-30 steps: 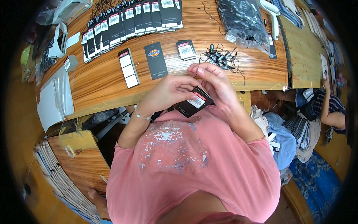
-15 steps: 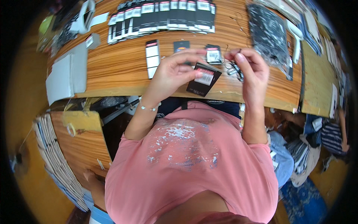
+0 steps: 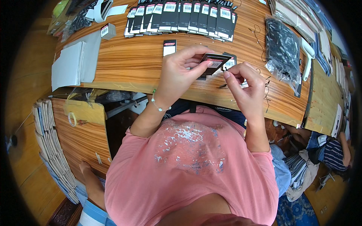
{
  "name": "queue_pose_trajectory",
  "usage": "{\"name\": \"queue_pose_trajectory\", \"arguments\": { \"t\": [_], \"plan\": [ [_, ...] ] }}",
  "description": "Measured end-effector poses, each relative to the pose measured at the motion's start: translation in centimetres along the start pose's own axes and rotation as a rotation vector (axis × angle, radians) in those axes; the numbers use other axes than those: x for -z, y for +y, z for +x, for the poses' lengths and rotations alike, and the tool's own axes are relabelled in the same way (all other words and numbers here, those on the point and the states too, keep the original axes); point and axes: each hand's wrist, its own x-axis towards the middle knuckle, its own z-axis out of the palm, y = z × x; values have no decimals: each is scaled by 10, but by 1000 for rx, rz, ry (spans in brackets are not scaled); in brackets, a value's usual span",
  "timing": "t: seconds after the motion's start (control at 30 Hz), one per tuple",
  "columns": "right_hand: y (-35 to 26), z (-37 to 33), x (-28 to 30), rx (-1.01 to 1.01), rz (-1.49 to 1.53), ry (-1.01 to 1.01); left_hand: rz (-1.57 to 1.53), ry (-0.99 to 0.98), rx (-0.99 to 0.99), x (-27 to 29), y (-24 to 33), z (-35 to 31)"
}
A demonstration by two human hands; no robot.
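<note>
- Hands raised together over the near edge of a wooden table (image 3: 128,64), close in front of a pink shirt (image 3: 188,162).
- Left hand (image 3: 177,75) clamped on a dark card tag (image 3: 213,61), thumb and fingertips pinching its left end; tag held tilted above the tabletop, lighter label patch facing up.
- Thin bracelet (image 3: 156,103) around the left wrist.
- Right hand (image 3: 245,88) just beside the tag's right end, finger and thumb pinched together on something too small to make out, possibly a thin black string; other fingers curled in.
- Loose black strings (image 3: 266,84) lying on the wood just right of the right hand.
- Single dark tag with a white band (image 3: 169,47) flat on the table, just beyond the left hand.
- Long overlapping row of dark tags (image 3: 184,17) with white labels along the far side of the table.
- Clear bag of dark small parts (image 3: 283,49) to the right of the row, a white tool (image 3: 308,56) beside it.
- Stack of grey sheets (image 3: 73,66) at the left end of the table, a small box (image 3: 108,31) behind it.
- Bundles of flat paper goods (image 3: 51,143) standing on the floor at the left, beside a low wooden panel (image 3: 85,132).
- Another person in a striped top (image 3: 333,154) at the far right, well apart from the hands.
</note>
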Motion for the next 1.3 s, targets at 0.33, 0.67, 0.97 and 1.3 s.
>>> {"name": "queue_pose_trajectory", "arguments": {
  "t": [0.33,0.67,0.97,1.3],
  "plan": [
    [-3,5,-10,-102,139,20,144,66,-107,-10,5,-2],
    [0,7,-12,-70,104,20,236,43,-173,-11,5,-5],
    [0,8,-12,-116,103,18,213,20,-157,-9,5,-5],
    [5,9,-16,-16,-18,30,234,-39,-110,-7,7,-5]
  ]
}}
